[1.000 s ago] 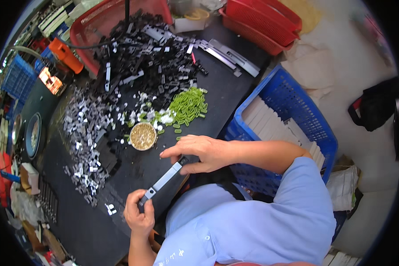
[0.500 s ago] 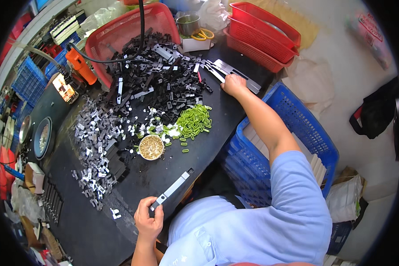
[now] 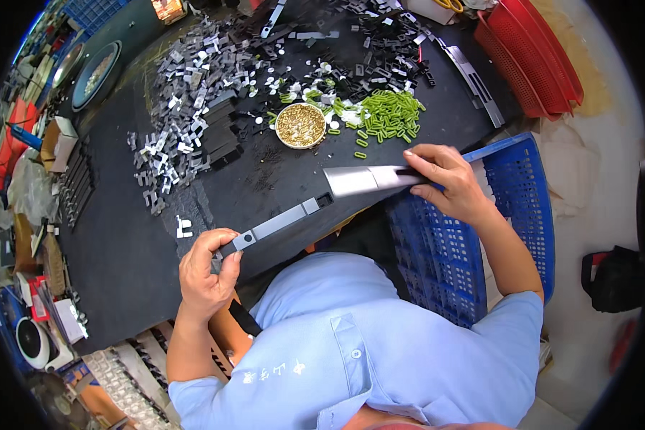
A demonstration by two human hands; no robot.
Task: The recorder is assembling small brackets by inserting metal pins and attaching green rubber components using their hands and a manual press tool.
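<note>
Between thumb and fingers, my left hand [image 3: 209, 271] grips one end of a long grey bar-shaped part [image 3: 279, 221] that has a round dark hole near the grip and a black piece at its far end. My right hand [image 3: 448, 179] pinches a flat silver metal strip [image 3: 369, 180], slightly blurred, with its free end pointing left just above the grey bar's black end. The two parts look close, but I cannot tell whether they touch. Beyond them on the black table [image 3: 129, 276] sit a round bowl of small brass-coloured pieces [image 3: 300, 126] and a heap of green oval rings [image 3: 393, 115].
Silver and black small brackets [image 3: 193, 107] are heaped at the far left of the table. More slotted silver strips [image 3: 473, 79] lie near the red baskets [image 3: 530, 57] at the far right. A blue crate [image 3: 519, 179] stands by the table's right edge.
My right hand has come back from the strip pile with one silver strip, toward the grey bar. The left hand still holds the bar. The whole view has shifted nearer to my body.
</note>
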